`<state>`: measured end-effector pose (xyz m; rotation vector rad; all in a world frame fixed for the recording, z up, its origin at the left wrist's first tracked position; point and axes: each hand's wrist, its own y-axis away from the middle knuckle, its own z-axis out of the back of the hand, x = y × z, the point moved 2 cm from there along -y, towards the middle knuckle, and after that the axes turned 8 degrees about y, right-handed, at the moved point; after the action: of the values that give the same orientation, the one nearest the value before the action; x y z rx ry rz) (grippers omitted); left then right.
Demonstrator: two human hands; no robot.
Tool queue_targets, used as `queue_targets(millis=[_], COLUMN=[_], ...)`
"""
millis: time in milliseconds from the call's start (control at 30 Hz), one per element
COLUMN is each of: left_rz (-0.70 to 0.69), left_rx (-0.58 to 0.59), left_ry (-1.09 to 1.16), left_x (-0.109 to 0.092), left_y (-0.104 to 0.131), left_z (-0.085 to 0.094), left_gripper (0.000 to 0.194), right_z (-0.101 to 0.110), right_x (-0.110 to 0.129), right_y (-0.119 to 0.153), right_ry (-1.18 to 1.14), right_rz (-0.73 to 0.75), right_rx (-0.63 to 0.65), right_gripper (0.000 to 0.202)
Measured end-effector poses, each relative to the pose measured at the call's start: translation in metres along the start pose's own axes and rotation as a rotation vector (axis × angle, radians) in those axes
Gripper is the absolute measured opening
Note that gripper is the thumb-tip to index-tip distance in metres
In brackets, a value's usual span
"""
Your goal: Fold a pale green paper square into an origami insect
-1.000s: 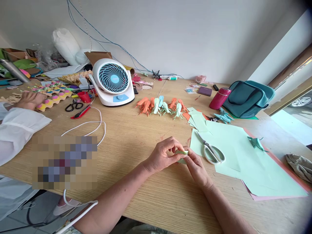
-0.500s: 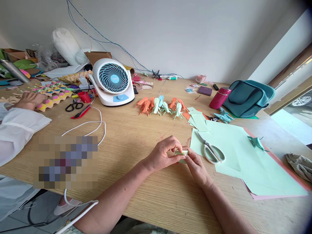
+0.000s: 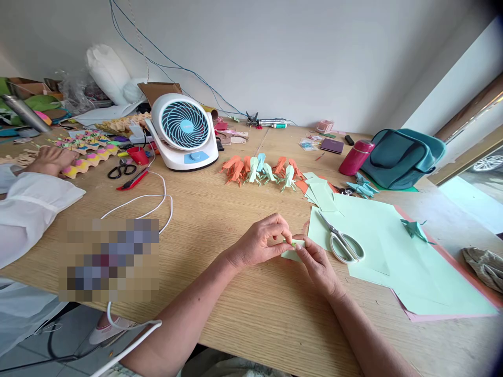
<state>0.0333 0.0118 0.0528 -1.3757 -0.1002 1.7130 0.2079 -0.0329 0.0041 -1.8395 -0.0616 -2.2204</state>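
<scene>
A small folded piece of pale green paper (image 3: 290, 255) is held just above the wooden table between both hands. My left hand (image 3: 262, 240) pinches its left part with thumb and forefinger, the other fingers curled. From the right, my right hand (image 3: 315, 262) grips it with the thumb on top and fingers behind. The thumbs meet near the paper's middle and hide part of its folds. White-handled scissors (image 3: 346, 246) lie to the right of my right hand, on large pale green sheets (image 3: 412, 277).
Folded orange and green paper figures (image 3: 261, 170) stand ahead, beside small cut sheets (image 3: 322, 193). A white fan (image 3: 184, 133), a pink bottle (image 3: 356, 157) and a teal bag (image 3: 401, 157) stand farther back. Another person's hand (image 3: 51, 159) rests at the left, near a white cable (image 3: 172, 209).
My thumbs and fingers have shifted slightly on the paper, and more of its lower left corner shows. The view has moved a little. Both hands keep their hold.
</scene>
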Motion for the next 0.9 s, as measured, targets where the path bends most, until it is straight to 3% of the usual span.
queue_targets(millis=[600, 733, 900], left_rz=[-0.031, -0.021, 0.027], left_rx=[0.031, -0.037, -0.208], left_ry=[-0.212, -0.223, -0.263], left_x=[0.005, 0.004, 0.005], left_y=[0.003, 0.004, 0.006], left_z=[-0.004, -0.008, -0.020], left_gripper=[0.010, 0.007, 0.016], right_z=[0.001, -0.001, -0.003], right_x=[-0.001, 0.000, 0.000], right_y=[-0.001, -0.001, -0.002], right_ry=[0.004, -0.038, -0.006], right_rz=[-0.053, -0.043, -0.005], right_rx=[-0.071, -0.075, -0.107], right_gripper=[0.037, 0.037, 0.034])
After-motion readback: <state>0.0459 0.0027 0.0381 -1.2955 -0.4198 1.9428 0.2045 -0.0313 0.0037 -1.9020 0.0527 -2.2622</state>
